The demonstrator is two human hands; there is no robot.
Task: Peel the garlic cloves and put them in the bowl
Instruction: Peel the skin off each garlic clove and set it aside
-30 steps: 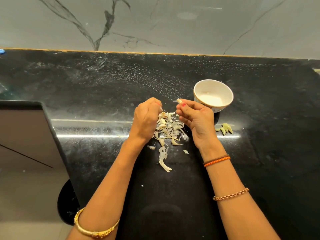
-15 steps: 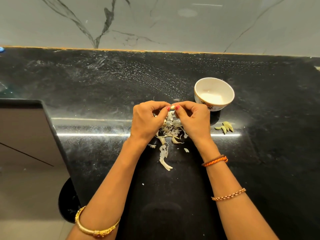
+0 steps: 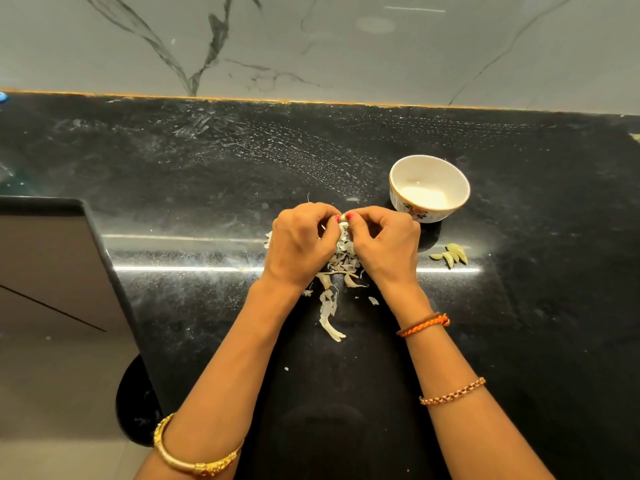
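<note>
Both hands, left hand (image 3: 299, 245) and right hand (image 3: 388, 245), pinch one garlic clove (image 3: 343, 216) above the peel pile (image 3: 341, 268), catching skins; bowl (image 3: 429, 192) waits at two o'clock.

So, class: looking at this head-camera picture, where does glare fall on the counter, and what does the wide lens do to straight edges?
Head view: a bright streak of reflected light crosses the black countertop, passing behind both hands and near the loose garlic cloves; the bowl interior looks washed out; the counter's back edge bows, showing wide-angle distortion.
</note>
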